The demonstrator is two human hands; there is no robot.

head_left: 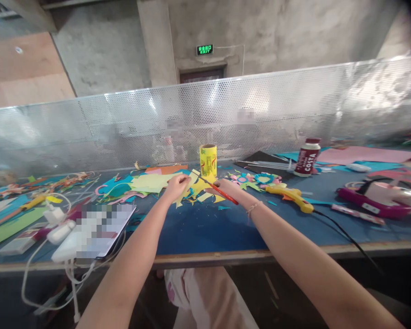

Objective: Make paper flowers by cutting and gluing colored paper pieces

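My left hand [177, 188] pinches a small piece of pale yellow paper [193, 175] over the middle of the table. In my right hand [222, 186] is a pair of scissors with red handles [230, 196], its blades pointing left toward the paper. Whether the blades touch the paper I cannot tell. Just behind both hands stands a yellow printed roll [208, 161] with a cardboard core. Scraps of yellow paper [205, 196] lie under and around my hands. Larger pale green sheets [152, 183] lie left of my left hand.
A yellow glue gun [292, 197] with a black cord lies at right, near a dark red bottle [307, 157] and a magenta case [373, 201]. White cables and a tablet-like device [118, 228] lie at left. A perforated metal screen [130, 123] borders the table's back.
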